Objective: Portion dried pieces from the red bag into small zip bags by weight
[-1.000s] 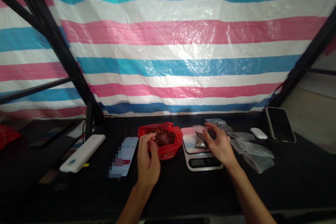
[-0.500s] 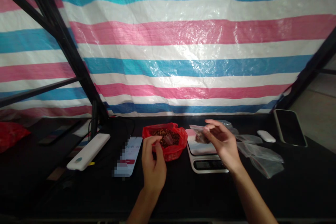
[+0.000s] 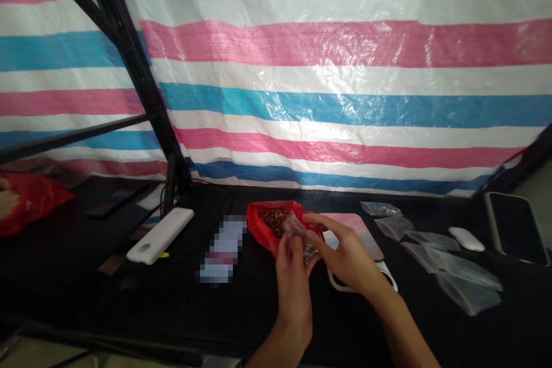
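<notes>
One small clear bag [image 3: 301,234], brown bits inside, held above the desk [image 3: 129,310] just before the red bag [image 3: 266,222]; fingers of left hand [image 3: 293,279] and right hand [image 3: 350,254] pinch it from either side; scale [image 3: 364,234] bare; flat bags [image 3: 452,267] at right look unfilled.

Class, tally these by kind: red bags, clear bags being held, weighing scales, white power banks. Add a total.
Red bags: 2
Held clear bag: 1
Weighing scale: 1
White power bank: 1
Total: 5
</notes>
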`<state>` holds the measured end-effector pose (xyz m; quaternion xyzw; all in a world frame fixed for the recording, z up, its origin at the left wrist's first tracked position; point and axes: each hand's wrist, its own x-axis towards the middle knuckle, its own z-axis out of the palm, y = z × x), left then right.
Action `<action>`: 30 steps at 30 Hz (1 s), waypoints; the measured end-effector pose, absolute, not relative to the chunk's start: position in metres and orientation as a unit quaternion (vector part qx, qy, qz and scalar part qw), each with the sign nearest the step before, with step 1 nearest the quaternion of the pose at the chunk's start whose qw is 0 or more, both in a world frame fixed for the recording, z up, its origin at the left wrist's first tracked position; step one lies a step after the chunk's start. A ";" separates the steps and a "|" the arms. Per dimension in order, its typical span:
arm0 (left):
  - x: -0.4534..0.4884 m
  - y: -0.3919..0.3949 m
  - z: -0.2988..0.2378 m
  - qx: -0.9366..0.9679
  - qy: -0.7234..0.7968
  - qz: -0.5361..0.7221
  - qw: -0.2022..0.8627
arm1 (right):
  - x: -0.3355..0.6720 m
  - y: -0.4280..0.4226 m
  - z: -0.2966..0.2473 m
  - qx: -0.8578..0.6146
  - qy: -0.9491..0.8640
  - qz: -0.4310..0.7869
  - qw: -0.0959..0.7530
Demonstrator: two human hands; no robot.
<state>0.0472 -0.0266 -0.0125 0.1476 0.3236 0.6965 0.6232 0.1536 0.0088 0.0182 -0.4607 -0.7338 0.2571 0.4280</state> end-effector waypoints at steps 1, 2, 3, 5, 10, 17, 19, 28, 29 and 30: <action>0.046 -0.028 -0.011 0.138 0.322 0.694 0.629 | 0.153 0.009 0.017 -0.461 -0.748 0.252 0.406; 0.045 -0.029 -0.011 0.127 0.324 0.689 0.636 | 0.152 0.009 0.016 -0.463 -0.759 0.243 0.387; 0.045 -0.030 -0.010 0.113 0.327 0.684 0.642 | 0.150 0.009 0.014 -0.470 -0.765 0.228 0.377; 0.046 -0.032 -0.010 0.087 0.335 0.672 0.655 | 0.147 0.011 0.011 -0.491 -0.765 0.191 0.370; 0.050 -0.035 -0.007 0.061 0.330 0.661 0.671 | 0.141 0.015 0.005 -0.517 -0.748 0.167 0.382; 0.054 -0.035 -0.010 0.065 0.339 0.655 0.673 | 0.139 0.013 0.008 -0.506 -0.760 0.174 0.369; 0.054 -0.034 -0.011 0.077 0.340 0.652 0.674 | 0.138 0.012 0.008 -0.501 -0.760 0.186 0.370; 0.050 -0.032 -0.017 0.183 0.399 0.654 0.616 | 0.141 0.009 0.009 -0.491 -0.711 0.238 0.443; 0.049 -0.033 -0.018 0.224 0.419 0.659 0.582 | 0.142 0.009 0.009 -0.484 -0.696 0.253 0.466; 0.048 -0.034 -0.020 0.267 0.440 0.665 0.541 | 0.142 0.009 0.010 -0.474 -0.681 0.268 0.490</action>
